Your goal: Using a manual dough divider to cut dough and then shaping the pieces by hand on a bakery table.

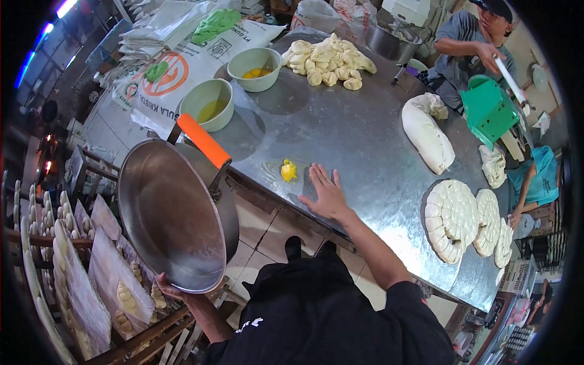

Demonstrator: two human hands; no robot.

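My left hand [173, 288] grips the lower rim of a large round metal pan [173, 213], tilted up on its side at the table's left edge. An orange-sleeved handle [204, 141] sticks up from the pan's far side. Palm down, my right hand [326, 194] lies on the metal table [365, 140] with its fingers spread. Just left of its fingertips sits a small yellow blob [289, 171], soft-looking, with a greasy smear around it. Two pale green bowls stand beyond: one [207, 104] holds yellow liquid, the other [255, 69] egg yolks.
A dough heap [328, 58] lies at the far side. On the right are a long dough roll [427, 134] and rounds of cut dough [451, 221]. A co-worker [468, 42] stands there beside a green scale [488, 109]. Trays of shaped dough [121, 286] fill the left.
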